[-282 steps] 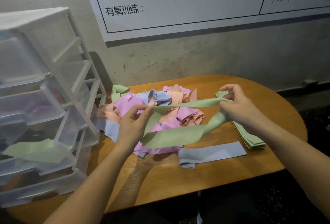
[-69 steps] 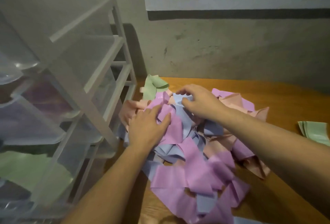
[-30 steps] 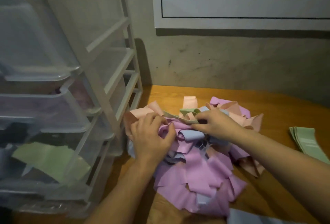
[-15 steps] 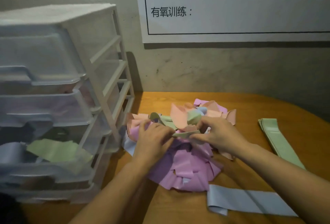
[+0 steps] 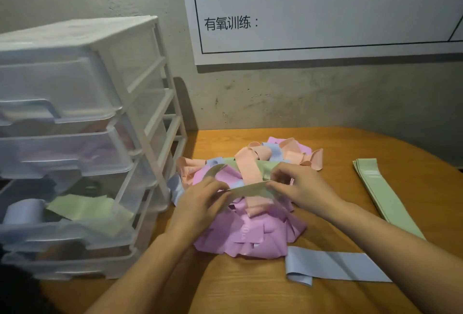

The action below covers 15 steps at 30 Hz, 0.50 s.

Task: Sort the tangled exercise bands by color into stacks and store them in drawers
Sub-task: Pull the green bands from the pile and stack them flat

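Hands: your left hand (image 5: pixel 200 201) and right hand (image 5: pixel 298 186) each pinch 1 green band (image 5: pixel 250 188).
Why: taut, to free it from the pile (image 5: pixel 250 226).

Both forearms reaching in from lower edge, bare, converging toward centre. Left hand (image 5: pixel 200 201) lying palm down, back facing camera, fingers (image 5: pixel 217 192) curling and pinching. Right hand (image 5: pixel 302 188) sitting just beside it, slightly higher, back up, fingers (image 5: pixel 275 179) bending inward and pinching. Hands near each other, not touching. Wrists roughly level.
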### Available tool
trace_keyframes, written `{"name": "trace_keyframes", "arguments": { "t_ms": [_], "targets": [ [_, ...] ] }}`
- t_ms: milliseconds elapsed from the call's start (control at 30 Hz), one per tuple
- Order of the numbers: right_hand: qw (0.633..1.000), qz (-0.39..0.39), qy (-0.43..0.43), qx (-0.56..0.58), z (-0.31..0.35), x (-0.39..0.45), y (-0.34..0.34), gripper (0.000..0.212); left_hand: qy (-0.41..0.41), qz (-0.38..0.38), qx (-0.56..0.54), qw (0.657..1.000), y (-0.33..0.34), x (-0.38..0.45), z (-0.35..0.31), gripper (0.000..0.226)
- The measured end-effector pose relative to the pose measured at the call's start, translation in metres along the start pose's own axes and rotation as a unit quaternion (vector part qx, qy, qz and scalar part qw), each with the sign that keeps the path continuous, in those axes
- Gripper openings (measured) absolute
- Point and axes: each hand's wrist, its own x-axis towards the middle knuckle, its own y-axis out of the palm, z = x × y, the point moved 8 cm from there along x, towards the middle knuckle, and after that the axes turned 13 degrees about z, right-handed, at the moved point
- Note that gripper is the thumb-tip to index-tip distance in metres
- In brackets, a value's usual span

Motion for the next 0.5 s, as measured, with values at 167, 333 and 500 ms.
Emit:
{"name": "trace_keyframes", "arguments": {
  "t_ms": [167,333,500],
  "targets": [
    [0.997,-0.04,-0.066,-0.013,0.014,0.002,-0.003,0.013,-0.038,0.007,0.002,0.999,-0.001,0.001,0.014,0.012],
    [0.968,-0.043,-0.009,0.248,0.002,0.005,-0.01,0.015,-0.089,0.001,-0.061,0.994,-0.007,0.001,0.026,0.007],
    [0.935,-0.065,0.038,0.347,-0.01,0.006,-0.007,0.008,-0.09,-0.02,-0.21,0.973,-0.015,0.004,0.012,0.009]
  ]
}}
